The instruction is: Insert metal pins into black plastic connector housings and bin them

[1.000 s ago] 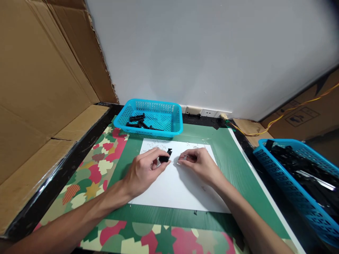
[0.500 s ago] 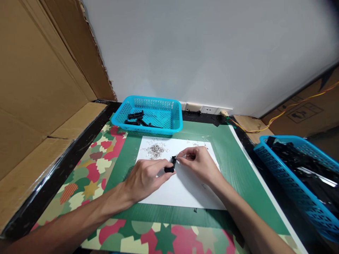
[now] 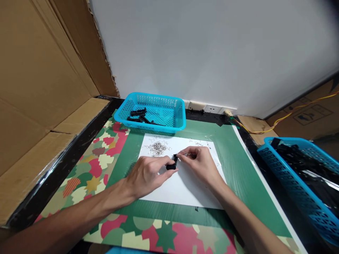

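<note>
Between the thumb and fingers of my left hand is a small black plastic part, held over a white sheet of paper. My right hand is closed in a pinch around a thin metal piece, whose exact kind is too small to make out. Its fingertips are right at the upper end of the black part; whether the metal touches it is hidden. Beyond my left hand, a pile of tiny bent metal wire pieces lies on the paper, with more scattered at the paper's far right.
A blue basket with several black parts stands at the back. Another blue basket, heaped with black parts, is at the right. Cardboard walls the left side. Wall sockets and a yellow cable are behind.
The whole view has shifted slightly. Both hands keep their grips, and my right fingertips remain close against the top of the black part.
</note>
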A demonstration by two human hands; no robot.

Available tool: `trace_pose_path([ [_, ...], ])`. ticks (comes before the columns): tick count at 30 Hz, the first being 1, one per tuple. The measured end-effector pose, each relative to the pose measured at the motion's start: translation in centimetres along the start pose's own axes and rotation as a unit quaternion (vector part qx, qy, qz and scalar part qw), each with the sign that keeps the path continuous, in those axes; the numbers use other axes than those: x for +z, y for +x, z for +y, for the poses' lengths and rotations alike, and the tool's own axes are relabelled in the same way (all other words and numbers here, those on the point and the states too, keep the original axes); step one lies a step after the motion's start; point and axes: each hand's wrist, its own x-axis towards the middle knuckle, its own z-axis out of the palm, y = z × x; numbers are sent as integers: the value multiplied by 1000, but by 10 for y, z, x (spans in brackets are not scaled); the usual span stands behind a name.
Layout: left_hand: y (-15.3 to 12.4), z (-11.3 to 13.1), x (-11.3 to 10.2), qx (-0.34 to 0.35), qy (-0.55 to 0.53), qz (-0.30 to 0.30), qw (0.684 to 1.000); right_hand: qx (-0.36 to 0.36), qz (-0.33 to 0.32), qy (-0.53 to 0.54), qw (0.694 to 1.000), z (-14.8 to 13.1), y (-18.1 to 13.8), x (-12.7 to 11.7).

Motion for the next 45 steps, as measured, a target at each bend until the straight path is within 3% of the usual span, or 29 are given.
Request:
trace_pose_path([
  [25, 0, -2, 0, 12, 2, 3, 1000, -20, 16, -38, 999, -2, -2, 2],
  [36, 1, 0, 0, 14, 11, 8, 1000, -35, -33, -102, 994, -7, -4, -8],
  [45, 3, 2, -2, 18, 16, 0, 1000, -158, 32, -120, 980, -12, -2, -21],
])
